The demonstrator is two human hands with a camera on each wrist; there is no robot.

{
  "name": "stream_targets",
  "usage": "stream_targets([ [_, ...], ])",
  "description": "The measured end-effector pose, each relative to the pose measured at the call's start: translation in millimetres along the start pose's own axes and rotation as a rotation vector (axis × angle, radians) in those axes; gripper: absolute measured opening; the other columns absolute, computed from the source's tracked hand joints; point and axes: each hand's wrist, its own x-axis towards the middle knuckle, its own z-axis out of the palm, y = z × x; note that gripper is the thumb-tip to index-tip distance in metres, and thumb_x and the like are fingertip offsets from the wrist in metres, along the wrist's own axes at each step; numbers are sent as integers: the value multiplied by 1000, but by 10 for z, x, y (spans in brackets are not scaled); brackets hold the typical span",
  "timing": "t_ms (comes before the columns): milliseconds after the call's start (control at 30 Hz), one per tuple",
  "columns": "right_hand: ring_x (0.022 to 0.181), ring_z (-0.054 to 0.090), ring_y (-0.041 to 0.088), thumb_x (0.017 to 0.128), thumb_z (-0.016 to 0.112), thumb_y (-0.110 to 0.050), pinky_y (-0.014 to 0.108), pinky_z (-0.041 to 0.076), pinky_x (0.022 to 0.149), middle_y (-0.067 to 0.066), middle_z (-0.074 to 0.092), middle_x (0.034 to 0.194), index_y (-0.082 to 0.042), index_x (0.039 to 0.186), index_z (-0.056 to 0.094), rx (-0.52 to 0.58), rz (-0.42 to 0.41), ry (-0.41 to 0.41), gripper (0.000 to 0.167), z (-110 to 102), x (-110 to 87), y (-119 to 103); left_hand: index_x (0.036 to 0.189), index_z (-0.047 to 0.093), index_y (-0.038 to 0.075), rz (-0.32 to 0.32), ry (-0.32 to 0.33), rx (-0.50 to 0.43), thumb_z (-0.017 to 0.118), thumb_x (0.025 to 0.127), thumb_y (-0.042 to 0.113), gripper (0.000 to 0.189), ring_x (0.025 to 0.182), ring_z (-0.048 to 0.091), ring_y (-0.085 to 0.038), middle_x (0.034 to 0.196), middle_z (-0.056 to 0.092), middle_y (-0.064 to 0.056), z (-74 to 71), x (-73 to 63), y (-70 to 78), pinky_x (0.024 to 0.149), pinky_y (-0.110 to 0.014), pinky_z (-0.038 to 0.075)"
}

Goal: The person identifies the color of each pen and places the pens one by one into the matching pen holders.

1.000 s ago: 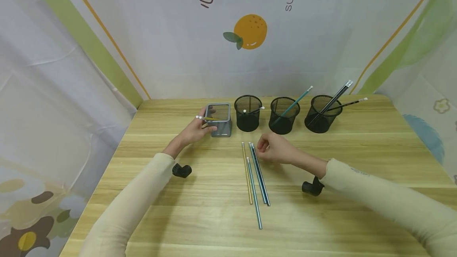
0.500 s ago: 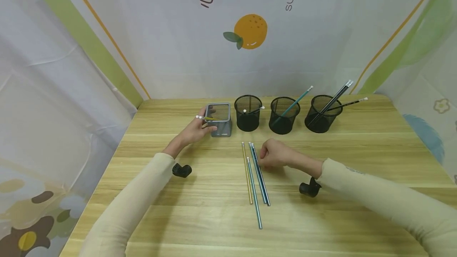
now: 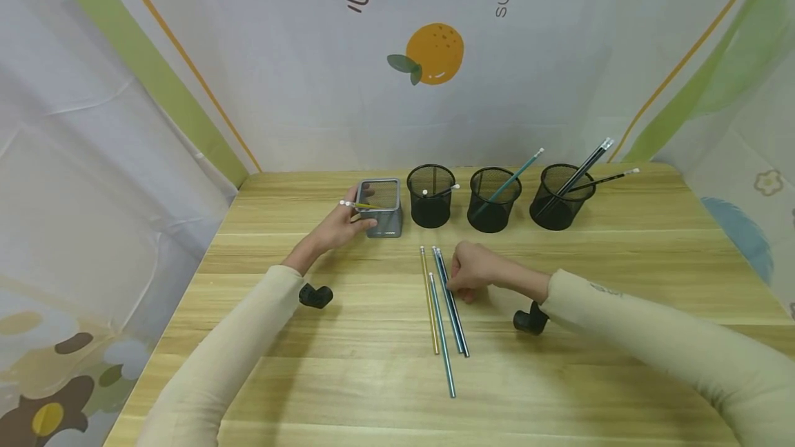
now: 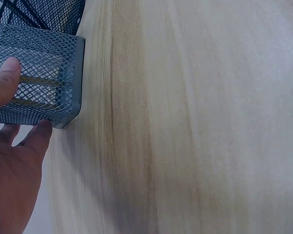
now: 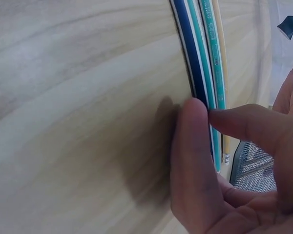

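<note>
My left hand (image 3: 338, 230) grips a square grey mesh pencil holder (image 4: 39, 78), thumb on its near side and other fingers on its far side. Yellow pencils (image 3: 366, 207) with white ends lean inside it. On the table, my right hand (image 3: 477, 269) pinches a dark blue pencil (image 5: 188, 39) between thumb and forefinger; the pencil still lies flat. Against it lies a teal pencil (image 5: 198, 36). Left of these are another teal pencil (image 3: 442, 336) and a yellow pencil (image 3: 430, 302). The dark pencil's part under my fingers is hidden.
Three round black mesh holders stand in a row right of the grey one: one (image 3: 431, 209) with short white-ended pencils, one (image 3: 491, 216) with a teal pencil, one (image 3: 555, 212) with black pencils. A printed curtain (image 3: 310, 109) hangs behind the wooden table (image 3: 348, 392).
My right hand has come down and slightly toward me along the pencils, and its fingertips have closed on the dark blue one. The left hand stays on the grey holder.
</note>
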Motion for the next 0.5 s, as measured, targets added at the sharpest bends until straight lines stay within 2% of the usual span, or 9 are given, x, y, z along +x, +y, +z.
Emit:
stream_targets([
  [300,50,68,20,86,71,2,24,57,53,9,65,55,-2,62,62,-29,12,-10,26,-8,-21,-70,156,21,0,8,-5,9,59,99,-9,70,138,37,-47,157,26,-27,2,-1,8,112,-53,35],
  [500,47,67,19,84,65,3,23,56,51,8,63,51,-6,53,57,-112,-3,-22,34,6,-9,-90,155,20,-1,42,-6,11,58,98,-12,69,137,36,-51,155,24,-33,2,1,-5,111,-55,37],
])
